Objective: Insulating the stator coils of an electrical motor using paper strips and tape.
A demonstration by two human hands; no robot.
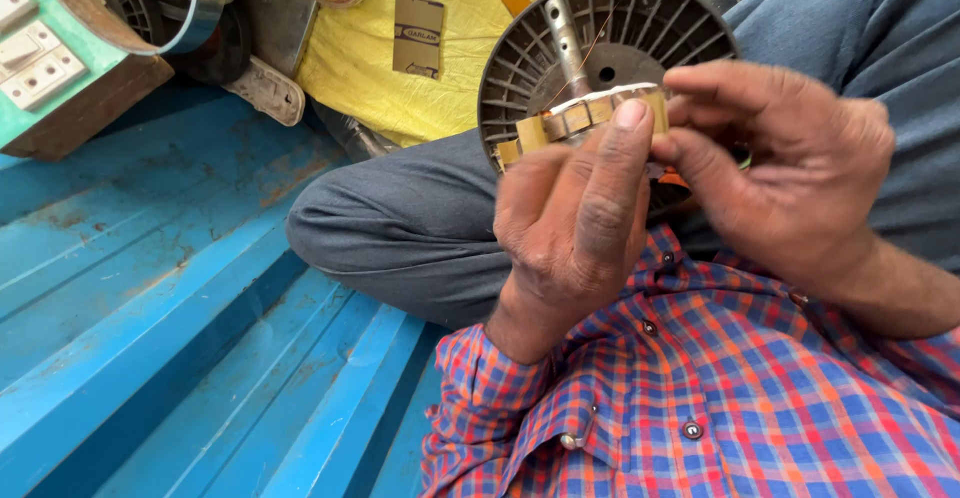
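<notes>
Head view, close, downward over hands

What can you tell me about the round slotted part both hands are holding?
The round slotted part is a dark metal disc with radial fins and a steel shaft sticking out of its centre. A band of tan segments wraps its near edge. It is held up on edge above the lap, gripped by the left hand and right hand.

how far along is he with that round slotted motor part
Done: the yellowish slot pieces sit along the visible edge of the round slotted motor part, its shaft upright. In hand: left hand grips the part, right hand pinches its edge. Left: a thin copper wire runs loose; the remaining slots are hidden.
</notes>
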